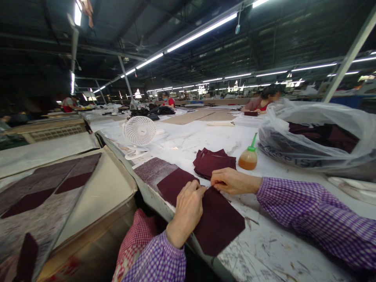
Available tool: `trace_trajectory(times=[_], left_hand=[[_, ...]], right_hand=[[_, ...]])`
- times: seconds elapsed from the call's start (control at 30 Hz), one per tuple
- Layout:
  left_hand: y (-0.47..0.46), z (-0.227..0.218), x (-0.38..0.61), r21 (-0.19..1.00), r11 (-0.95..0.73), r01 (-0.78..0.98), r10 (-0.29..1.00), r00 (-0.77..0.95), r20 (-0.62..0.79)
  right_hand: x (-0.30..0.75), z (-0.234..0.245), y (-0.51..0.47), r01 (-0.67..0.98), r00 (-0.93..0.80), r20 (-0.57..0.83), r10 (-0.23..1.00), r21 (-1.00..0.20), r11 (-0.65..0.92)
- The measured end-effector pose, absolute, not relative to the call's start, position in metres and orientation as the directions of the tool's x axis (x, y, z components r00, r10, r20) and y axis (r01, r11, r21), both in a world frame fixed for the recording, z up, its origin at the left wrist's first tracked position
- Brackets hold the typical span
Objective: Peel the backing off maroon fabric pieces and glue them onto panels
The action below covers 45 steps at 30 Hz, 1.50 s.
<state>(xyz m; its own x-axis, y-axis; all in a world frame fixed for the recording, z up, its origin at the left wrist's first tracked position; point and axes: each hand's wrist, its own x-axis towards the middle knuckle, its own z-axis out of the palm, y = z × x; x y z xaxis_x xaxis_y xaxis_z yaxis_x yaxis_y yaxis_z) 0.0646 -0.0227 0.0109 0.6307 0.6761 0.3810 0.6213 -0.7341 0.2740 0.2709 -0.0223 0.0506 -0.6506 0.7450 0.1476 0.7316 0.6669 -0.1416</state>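
Note:
A dark maroon fabric piece (220, 225) with cut corners lies at the table's near edge. My right hand (235, 181) is closed, pinching its upper edge between thumb and fingers. Close beside it, my left hand (189, 203) has its fingers curled down and closed at the same edge; its fingertips are partly hidden. Under and beyond my left hand, another maroon fabric piece (173, 184) rests on a speckled grey strip (154, 170). Just behind my right hand sits a loose stack of maroon fabric pieces (216, 161).
A round squeeze bottle (248, 158) with green nozzle and amber liquid stands past my right hand. Right of it is a clear plastic bag (317, 145) holding dark cloth. A white fan (139, 133) stands left. Across the white table (188, 137) a person (261, 102) works.

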Motion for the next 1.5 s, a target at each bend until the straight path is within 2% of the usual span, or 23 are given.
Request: trace_trajectory(times=[0.13,0.23,0.33,0.43,0.57,0.7,0.8,1.0,1.13,1.23,1.5], left_hand=[[-0.022,0.009,0.063,0.256,-0.756,0.603,0.652,0.66,0.372],[-0.023,0.009,0.062,0.182,-0.77,0.611,0.631,0.691,0.352],[-0.024,0.008,0.062,0.091,-0.782,0.616,0.606,0.72,0.338],[-0.025,0.009,0.062,0.049,-0.785,0.617,0.596,0.733,0.327],[-0.027,0.012,0.062,0.044,-0.785,0.618,0.599,0.738,0.31],[-0.029,0.014,0.063,0.056,-0.773,0.632,0.615,0.725,0.309],[-0.029,0.016,0.065,0.064,-0.768,0.637,0.622,0.72,0.307],[-0.024,0.018,0.04,0.167,-0.779,0.605,0.621,0.707,0.337],[-0.024,0.012,0.014,0.261,-0.775,0.575,0.627,0.652,0.427],[-0.027,0.007,0.007,0.259,-0.784,0.565,0.612,0.628,0.481],[-0.028,0.002,0.005,0.181,-0.805,0.565,0.569,0.648,0.506]], right_hand=[[0.272,0.043,-0.023,0.697,-0.716,0.145,0.683,0.098,0.71],[0.272,0.038,-0.024,0.625,-0.777,0.118,0.618,0.263,0.735],[0.273,0.033,-0.029,0.584,-0.802,0.129,0.583,0.371,0.722],[0.276,0.03,-0.034,0.573,-0.806,0.147,0.573,0.432,0.696],[0.282,0.036,-0.041,0.644,-0.751,0.141,0.645,0.376,0.667],[0.279,0.041,-0.047,0.8,-0.594,0.277,0.755,0.108,0.59],[0.268,0.037,-0.052,0.785,-0.565,0.306,0.766,-0.085,0.613],[0.256,0.034,-0.057,0.788,-0.548,0.22,0.807,-0.188,0.587],[0.258,0.039,-0.059,0.773,-0.574,0.191,0.796,-0.196,0.604],[0.258,0.039,-0.06,0.766,-0.598,0.175,0.782,-0.163,0.622],[0.244,0.048,-0.057,0.747,-0.661,0.035,0.75,0.126,0.652]])
